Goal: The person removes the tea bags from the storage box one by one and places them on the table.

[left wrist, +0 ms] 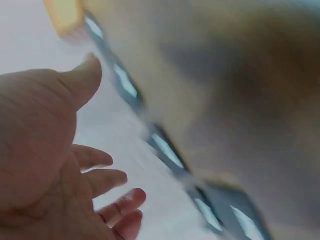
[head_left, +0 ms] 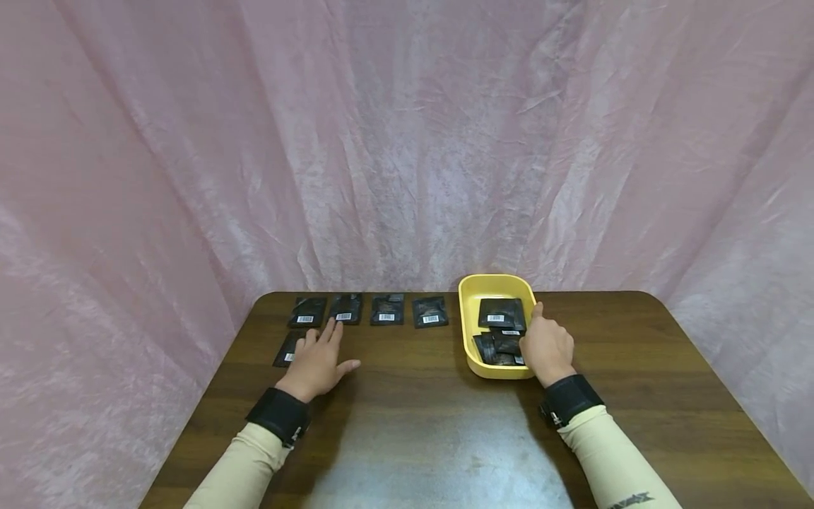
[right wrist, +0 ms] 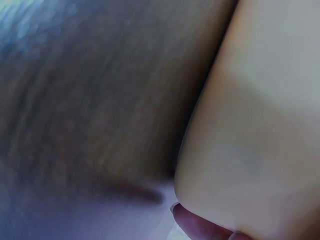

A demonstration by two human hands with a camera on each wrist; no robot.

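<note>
My left hand [head_left: 316,364] hovers with fingers spread at the left of the table, its palm bare in the left wrist view. It overlaps a black packet [head_left: 285,349] lying in front of the row; one fingertip reaches the lower edge of another packet [head_left: 346,309] in that row. At the right, my right hand [head_left: 548,346] grips the right side of a yellow plastic basket [head_left: 464,322]. In the right wrist view the basket wall [right wrist: 250,125] fills the right side, with fingertips [right wrist: 200,225] at its edge. Several black packets [head_left: 501,311] with barcode labels lie inside.
Several black barcoded packets, among them one [head_left: 386,309] mid-row and one [head_left: 430,312] nearest the basket, lie along the far edge of the brown wooden table [head_left: 413,396]. A pink curtain [head_left: 407,141] hangs right behind that edge.
</note>
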